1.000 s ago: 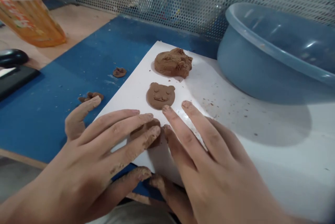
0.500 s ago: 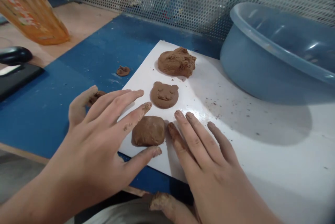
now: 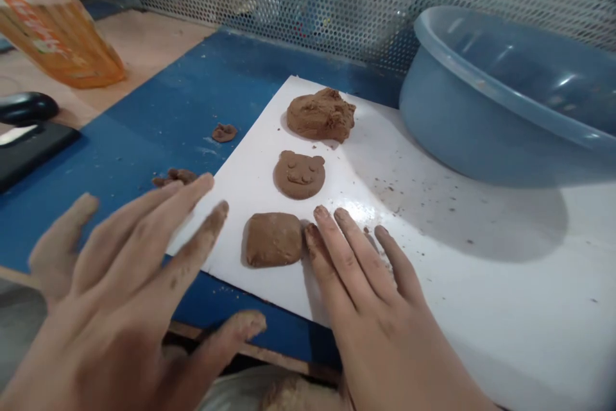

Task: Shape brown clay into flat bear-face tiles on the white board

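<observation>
The left hand [image 3: 128, 305] holds nothing, its grip loose and fingers spread, apart from the slab [image 3: 274, 240]. The right hand [image 3: 373, 308] is empty too, fingers extended just beside the slab's right edge; touching or not, I cannot tell. The slab lies on the board [image 3: 481, 295], nearer than the bear face [image 3: 299, 175] and lump [image 3: 320, 115]. Squaring its sides seems the step in hand; continuing would call for light, even fingertip pressure.

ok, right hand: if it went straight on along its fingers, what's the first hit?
Probably the clay bear face, just beyond the fingertips of the right hand. The clay block sits left of that line, though the gap looks slim and depth is hard to judge.
</observation>
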Demonstrator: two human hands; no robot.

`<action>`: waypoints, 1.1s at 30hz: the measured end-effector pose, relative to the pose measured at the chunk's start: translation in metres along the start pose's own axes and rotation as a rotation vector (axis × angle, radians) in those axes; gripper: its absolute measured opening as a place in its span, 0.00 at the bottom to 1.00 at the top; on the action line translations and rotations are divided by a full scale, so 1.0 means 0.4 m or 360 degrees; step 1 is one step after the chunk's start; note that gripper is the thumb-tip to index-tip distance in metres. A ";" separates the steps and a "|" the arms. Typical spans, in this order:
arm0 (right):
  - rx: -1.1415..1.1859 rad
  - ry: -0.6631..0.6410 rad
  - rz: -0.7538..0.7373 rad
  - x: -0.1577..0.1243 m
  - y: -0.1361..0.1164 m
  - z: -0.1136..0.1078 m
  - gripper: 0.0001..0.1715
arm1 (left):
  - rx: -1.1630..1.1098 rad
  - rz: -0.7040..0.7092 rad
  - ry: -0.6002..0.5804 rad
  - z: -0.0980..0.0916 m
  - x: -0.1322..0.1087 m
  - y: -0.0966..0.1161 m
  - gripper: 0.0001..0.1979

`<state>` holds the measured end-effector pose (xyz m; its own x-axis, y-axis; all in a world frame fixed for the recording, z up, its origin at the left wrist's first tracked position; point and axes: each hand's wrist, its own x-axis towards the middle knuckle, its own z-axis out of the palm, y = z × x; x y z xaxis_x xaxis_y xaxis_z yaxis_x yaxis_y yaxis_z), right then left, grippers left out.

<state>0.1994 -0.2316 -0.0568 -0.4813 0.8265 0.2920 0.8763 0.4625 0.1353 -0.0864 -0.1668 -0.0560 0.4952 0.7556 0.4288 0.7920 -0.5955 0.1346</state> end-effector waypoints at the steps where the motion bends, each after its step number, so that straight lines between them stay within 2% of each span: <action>1: -0.0022 -0.0001 0.0006 -0.003 -0.003 0.003 0.55 | 0.0010 -0.0039 -0.0027 -0.001 -0.014 0.007 0.46; 4: -0.0048 -0.0071 0.0063 -0.013 -0.011 0.010 0.61 | 0.0034 0.0034 0.0048 0.006 -0.037 0.030 0.41; 6: -0.0021 -0.0126 0.0112 -0.018 -0.018 0.014 0.64 | 0.0061 0.0061 0.0023 0.012 -0.042 0.043 0.38; 10: -0.0046 -0.0130 0.0080 -0.016 -0.023 0.017 0.64 | 0.0024 -0.0022 0.0009 0.017 -0.043 0.050 0.30; 14: -0.0084 -0.0030 0.0028 0.004 -0.006 0.002 0.57 | 0.0027 -0.0010 0.0065 0.017 -0.025 0.026 0.32; 17: 0.0000 0.0026 0.0062 0.029 0.018 -0.021 0.49 | 0.0049 0.0102 0.0033 0.019 0.009 0.001 0.37; 20: 0.0132 0.0109 0.0107 0.057 0.047 -0.035 0.36 | 0.0014 0.0148 -0.0029 0.025 0.045 -0.014 0.33; 22: 0.0233 0.0150 0.0128 0.074 0.066 -0.033 0.31 | -0.0024 0.0124 -0.0053 0.030 0.060 -0.018 0.29; 25: 0.0323 0.0152 0.0059 0.093 0.091 -0.020 0.30 | -0.0054 0.0095 -0.0062 0.035 0.067 -0.026 0.24; 30: 0.0191 0.0263 -0.0088 0.123 0.123 -0.001 0.30 | -0.0043 0.0186 -0.0081 0.030 0.077 -0.047 0.33; 33: 0.0180 0.0259 -0.0159 0.137 0.130 0.006 0.25 | -0.0045 0.0301 -0.0126 0.024 0.094 -0.057 0.30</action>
<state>0.2186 -0.1614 -0.0360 -0.5475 0.7163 0.4326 0.8118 0.5802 0.0667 -0.0827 -0.1222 -0.0514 0.6615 0.6482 0.3771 0.6727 -0.7352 0.0838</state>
